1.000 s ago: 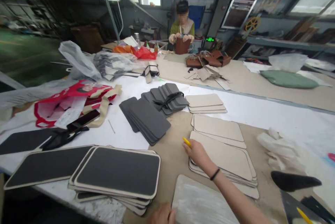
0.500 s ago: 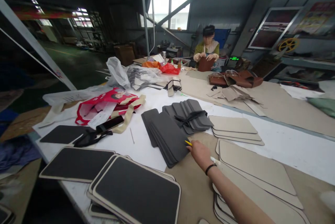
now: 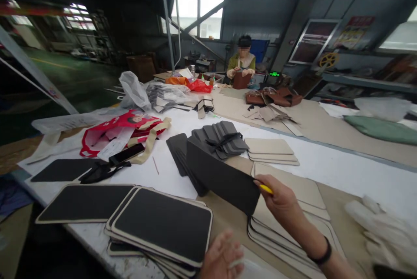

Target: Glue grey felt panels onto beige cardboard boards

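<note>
A thin, flat, charcoal panel (image 3: 221, 174), plain-faced and straight-edged, is raised at a slant beside the left edge of the beige stack (image 3: 264, 217), its right end held by the right fingers (image 3: 260, 178). A slim yellow tool (image 3: 266, 188) sticks out of the same grasp, over that stack.

Head camera: we look from above the desk's (image 3: 325, 157) near side, forward and tilted down.
Left hand (image 3: 221, 256), right hand (image 3: 280, 198): close to us, low in our view.
Window (image 3: 210, 1): we face it from well off, beyond a co-worker (image 3: 241, 80).
</note>
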Demonstrator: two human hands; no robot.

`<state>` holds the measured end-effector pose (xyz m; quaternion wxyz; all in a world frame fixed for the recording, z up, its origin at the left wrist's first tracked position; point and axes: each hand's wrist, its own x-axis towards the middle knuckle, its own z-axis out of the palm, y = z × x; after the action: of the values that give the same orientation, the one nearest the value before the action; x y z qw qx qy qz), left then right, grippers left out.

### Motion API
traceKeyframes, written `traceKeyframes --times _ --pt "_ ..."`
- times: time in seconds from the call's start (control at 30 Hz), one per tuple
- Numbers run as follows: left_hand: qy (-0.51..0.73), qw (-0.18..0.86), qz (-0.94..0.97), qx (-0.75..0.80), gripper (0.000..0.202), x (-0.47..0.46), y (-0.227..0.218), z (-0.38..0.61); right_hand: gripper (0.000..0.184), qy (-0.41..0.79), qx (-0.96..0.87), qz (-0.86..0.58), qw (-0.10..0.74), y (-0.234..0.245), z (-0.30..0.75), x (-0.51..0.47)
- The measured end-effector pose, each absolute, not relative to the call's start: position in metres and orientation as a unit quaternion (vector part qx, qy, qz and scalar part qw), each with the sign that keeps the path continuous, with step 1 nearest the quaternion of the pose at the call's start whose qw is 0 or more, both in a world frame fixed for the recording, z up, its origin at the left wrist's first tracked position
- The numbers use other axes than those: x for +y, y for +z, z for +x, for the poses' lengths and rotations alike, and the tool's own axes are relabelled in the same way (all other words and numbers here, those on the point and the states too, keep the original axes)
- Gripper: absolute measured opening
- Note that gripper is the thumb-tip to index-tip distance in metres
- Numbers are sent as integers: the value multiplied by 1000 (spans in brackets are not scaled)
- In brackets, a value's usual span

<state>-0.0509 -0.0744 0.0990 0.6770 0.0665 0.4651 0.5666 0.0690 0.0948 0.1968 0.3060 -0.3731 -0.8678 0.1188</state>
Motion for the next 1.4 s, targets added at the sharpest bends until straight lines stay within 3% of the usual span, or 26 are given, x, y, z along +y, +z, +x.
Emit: traceKeyframes --times 0.07,0.2,0.27,0.37,0.47,0.57,0.8,0.97,1.23,1.4 --pt "628 675 -5 387 64 -64 115 -51 25 176 -837 -417 306 212 108 74" --pt "679 643 -42 352 40 -57 134 -63 34 284 -766 -531 224 225 181 30" --pt "653 638 -54 404 29 -61 131 -67 33 330 -718 -583 186 218 209 8" --pt "593 639 -38 488 30 -74 119 -62 34 441 -604 -648 148 194 236 -29" --pt "544 634 -59 546 26 -91 107 -41 41 590 -476 -642 119 165 248 -64" --pt "501 636 -86 580 22 -103 95 -19 41 642 -423 -632 96 139 257 -92" --pt "456 621 17 638 31 -115 65 -26 29 461 -528 -708 84 91 288 -110" --pt "340 588 206 704 40 -108 50 -40 28 322 -593 -738 -4 75 297 -93" --pt "59 418 498 758 29 -86 53 -35 23 269 -625 -727 -93 59 298 -64" --pt "-25 387 518 762 27 -83 58 -31 23 248 -633 -723 -122 45 298 -61"
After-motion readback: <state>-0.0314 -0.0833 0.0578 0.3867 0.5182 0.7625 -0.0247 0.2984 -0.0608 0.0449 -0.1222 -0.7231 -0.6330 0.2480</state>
